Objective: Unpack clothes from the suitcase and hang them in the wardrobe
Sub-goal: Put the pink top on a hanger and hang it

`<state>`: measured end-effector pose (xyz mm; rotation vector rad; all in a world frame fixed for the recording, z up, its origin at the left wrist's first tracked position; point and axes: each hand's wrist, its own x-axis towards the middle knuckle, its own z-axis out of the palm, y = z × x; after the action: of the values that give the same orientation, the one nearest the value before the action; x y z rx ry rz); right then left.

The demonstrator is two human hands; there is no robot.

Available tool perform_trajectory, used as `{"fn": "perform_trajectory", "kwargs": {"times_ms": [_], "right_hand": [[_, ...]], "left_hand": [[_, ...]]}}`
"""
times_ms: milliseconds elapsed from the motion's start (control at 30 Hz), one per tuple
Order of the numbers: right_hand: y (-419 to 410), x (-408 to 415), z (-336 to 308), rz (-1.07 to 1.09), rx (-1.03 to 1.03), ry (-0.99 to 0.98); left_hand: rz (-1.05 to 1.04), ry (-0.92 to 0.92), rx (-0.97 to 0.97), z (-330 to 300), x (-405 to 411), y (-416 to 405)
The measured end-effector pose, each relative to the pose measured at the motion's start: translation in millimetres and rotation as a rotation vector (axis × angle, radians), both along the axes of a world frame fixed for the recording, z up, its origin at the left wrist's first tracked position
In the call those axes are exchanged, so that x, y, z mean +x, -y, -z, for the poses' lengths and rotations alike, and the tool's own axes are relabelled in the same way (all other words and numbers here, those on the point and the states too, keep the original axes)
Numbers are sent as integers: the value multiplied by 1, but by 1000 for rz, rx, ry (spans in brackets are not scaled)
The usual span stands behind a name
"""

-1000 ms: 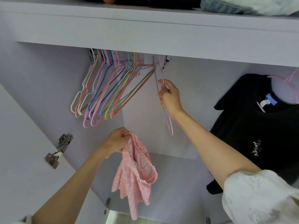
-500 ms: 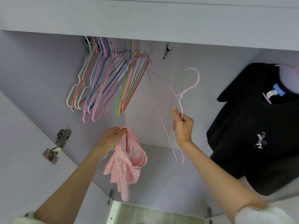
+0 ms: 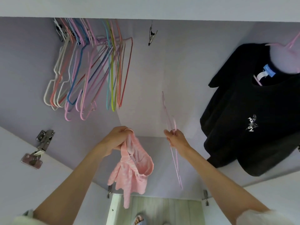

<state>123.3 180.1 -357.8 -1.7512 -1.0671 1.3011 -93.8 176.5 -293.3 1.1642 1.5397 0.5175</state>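
I look up into the lilac wardrobe. My left hand [image 3: 116,138] grips a small pink garment [image 3: 133,168] by its top edge, and the cloth dangles below the fist. My right hand [image 3: 176,138] holds a thin pale pink hanger [image 3: 168,119] seen edge-on, hook pointing up, its lower bar reaching down past my wrist. The hanger is off the rail and about a hand's width right of the garment. A bunch of several empty coloured hangers [image 3: 90,75] hangs from the rail at upper left.
A black T-shirt [image 3: 253,111] with a white print hangs on a pink hanger at right. A metal clip [image 3: 151,36] dangles from the rail. A door hinge [image 3: 40,146] sits on the left panel. Below are the pale floor and a slippered foot [image 3: 140,220].
My right hand took the pale pink hanger off the rail and lowered it, turning it edge-on, to the height of my left hand. The pink garment stayed in my left hand.
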Motion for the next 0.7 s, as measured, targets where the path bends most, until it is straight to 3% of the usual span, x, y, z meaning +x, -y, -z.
{"fn": "perform_trajectory", "kwargs": {"times_ms": [167,400,467,600,700], "right_hand": [[15,-6,11,-320,-87,18],[18,2,24,-244,-35,292],[12,10,21,-151,19,312],[2,28,6,17,112,131],[3,33,-16,11,188,37]], "left_hand": [[58,198,20,-11,22,-4],[-73,432,46,-28,28,-13],[-80,294,81,-25,23,-14],[-100,-273,174,-1,8,-12],[43,-437,45,15,8,-6]]}}
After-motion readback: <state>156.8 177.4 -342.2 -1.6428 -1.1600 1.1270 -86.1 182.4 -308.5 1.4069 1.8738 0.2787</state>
